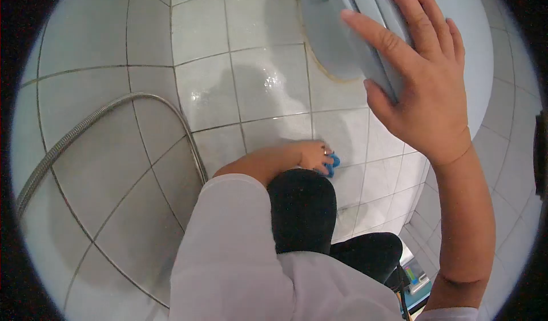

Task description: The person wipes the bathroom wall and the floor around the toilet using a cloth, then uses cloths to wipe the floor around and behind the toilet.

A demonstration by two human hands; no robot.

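Right hand [428, 92], nearest in head view: open, fingers spread over pale toilet [394, 41] | left hand [314, 155]: fingers closed on blue item [329, 165], probably a cloth, low at floor tiles [274, 87], beside dark-clad knee [302, 201] | metal hose [103, 113]: curving at left

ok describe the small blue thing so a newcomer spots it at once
Find the pale toilet under the right hand. On the floor tiles nearby, beside the dark knee, is the left hand. The blue thing is under its fingers, vivid against white tiles.
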